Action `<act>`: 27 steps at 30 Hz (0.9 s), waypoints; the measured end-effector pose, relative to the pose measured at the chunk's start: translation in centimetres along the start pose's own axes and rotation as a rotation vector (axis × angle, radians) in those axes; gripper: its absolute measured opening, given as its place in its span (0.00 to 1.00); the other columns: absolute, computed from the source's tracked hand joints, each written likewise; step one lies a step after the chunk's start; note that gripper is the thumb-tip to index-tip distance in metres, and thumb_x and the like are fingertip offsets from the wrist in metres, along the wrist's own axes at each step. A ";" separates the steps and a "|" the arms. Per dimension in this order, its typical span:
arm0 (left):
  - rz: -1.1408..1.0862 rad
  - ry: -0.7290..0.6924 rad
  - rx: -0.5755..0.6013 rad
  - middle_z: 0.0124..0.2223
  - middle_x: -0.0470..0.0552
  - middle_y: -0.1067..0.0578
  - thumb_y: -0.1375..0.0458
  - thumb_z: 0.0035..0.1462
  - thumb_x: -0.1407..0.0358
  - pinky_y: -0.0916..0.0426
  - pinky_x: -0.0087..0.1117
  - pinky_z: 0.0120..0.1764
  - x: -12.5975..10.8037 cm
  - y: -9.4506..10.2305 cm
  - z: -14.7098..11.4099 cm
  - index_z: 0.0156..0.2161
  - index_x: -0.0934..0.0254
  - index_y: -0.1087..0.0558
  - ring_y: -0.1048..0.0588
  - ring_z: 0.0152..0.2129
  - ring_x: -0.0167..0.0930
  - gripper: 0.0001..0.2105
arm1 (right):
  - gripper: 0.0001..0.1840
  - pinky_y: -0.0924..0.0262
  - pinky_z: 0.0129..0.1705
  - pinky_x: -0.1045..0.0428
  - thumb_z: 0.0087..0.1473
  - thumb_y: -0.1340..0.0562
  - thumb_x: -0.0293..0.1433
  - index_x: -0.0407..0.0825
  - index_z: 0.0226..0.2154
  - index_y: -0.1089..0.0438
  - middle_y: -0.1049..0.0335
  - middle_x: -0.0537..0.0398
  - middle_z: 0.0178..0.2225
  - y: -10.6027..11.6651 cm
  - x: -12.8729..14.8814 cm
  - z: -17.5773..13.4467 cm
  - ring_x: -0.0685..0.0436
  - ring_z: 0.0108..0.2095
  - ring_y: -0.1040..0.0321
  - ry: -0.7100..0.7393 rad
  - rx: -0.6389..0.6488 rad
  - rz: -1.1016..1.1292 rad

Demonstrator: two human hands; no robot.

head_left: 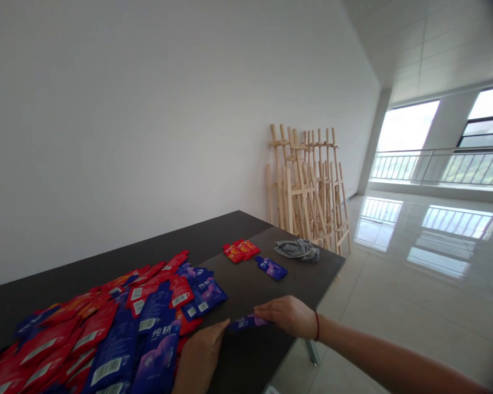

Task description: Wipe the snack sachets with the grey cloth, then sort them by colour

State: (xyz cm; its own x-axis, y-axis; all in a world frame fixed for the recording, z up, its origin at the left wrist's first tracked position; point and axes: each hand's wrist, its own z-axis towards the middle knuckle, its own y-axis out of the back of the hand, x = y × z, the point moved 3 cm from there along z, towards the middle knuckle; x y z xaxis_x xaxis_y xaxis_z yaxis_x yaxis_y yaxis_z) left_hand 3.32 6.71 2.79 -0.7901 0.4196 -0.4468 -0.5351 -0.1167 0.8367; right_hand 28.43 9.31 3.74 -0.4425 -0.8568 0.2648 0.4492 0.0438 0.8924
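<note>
Between my two hands, just above the front part of the dark table, a purple-blue pouch (242, 323) is stretched out and seen at a low angle. My left hand (203, 353) pinches its left end with the fingertips. At the other end, my right hand (286, 316), with a red string at the wrist, grips it with closed fingers; the thumb is hidden. Farther back lies a single purple pouch (272, 268), face up. Beyond that, a few red pouches (241, 250) lie overlapping. To the left of my left hand spreads a pile of red pouches (49, 343) and blue pouches (158, 358).
A crumpled grey cloth (298, 249) rests near the right edge of the black table (246, 284). Wooden easels (304, 191) lean against the white wall (148, 120) behind it. Glossy tiled floor (390, 295) extends right towards a railing and windows.
</note>
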 end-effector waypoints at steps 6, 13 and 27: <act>-0.027 0.032 -0.068 0.46 0.46 0.20 0.54 0.61 0.60 0.27 0.36 0.48 0.2 -0.2 0.2 0.46 0.56 0.24 0.22 0.43 0.33 0.18 | 0.24 0.47 0.61 0.44 0.62 0.50 0.24 0.42 0.60 0.40 0.40 0.40 0.60 3.0 -6.2 1.3 0.41 0.60 0.42 -0.347 0.029 -0.413; -0.003 0.029 -0.049 0.46 0.45 0.20 0.53 0.61 0.60 0.27 0.36 0.49 0.0 0.0 -0.2 0.46 0.56 0.24 0.22 0.44 0.33 0.17 | 0.26 0.45 0.58 0.41 0.58 0.44 0.28 0.39 0.59 0.39 0.40 0.35 0.59 1.3 -8.5 2.8 0.35 0.59 0.42 -0.479 0.114 -0.462; 0.017 0.025 -0.021 0.47 0.45 0.21 0.52 0.60 0.62 0.28 0.35 0.50 0.1 -0.2 -0.5 0.47 0.56 0.24 0.23 0.45 0.32 0.16 | 0.33 0.57 0.64 0.39 0.62 0.48 0.36 0.41 0.65 0.51 0.56 0.40 0.67 -1.0 -9.1 1.3 0.33 0.66 0.60 -0.595 0.126 -0.300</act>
State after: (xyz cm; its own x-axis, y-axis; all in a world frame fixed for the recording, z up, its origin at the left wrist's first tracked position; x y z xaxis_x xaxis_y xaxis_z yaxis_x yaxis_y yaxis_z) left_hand 3.19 6.34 2.37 -0.8062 0.3947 -0.4407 -0.5275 -0.1423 0.8376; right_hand 31.01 17.77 0.91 -0.9020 -0.4140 0.1225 0.1620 -0.0615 0.9849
